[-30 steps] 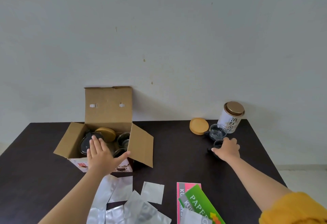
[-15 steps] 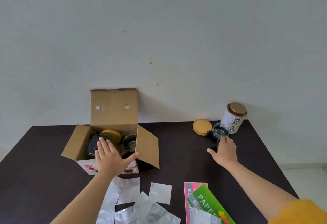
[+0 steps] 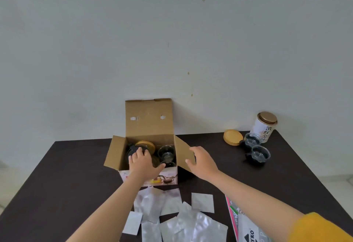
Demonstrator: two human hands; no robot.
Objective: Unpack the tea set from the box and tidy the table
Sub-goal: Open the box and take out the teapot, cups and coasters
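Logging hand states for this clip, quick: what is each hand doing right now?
Left hand: open, fingers resting on the teapot in the box.
Right hand: open, holding nothing, by the box's right flap.

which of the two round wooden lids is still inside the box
The round wooden lid beside the left hand inside the open cardboard box; the other lid lies out on the dark table.

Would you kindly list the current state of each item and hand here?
Cardboard box: open, flaps up.
Teapot: inside box, under left hand.
Right hand: open, at right flap.
Two glass cups: out, upright.
Tea canister: lidded.
Foil packets: scattered.
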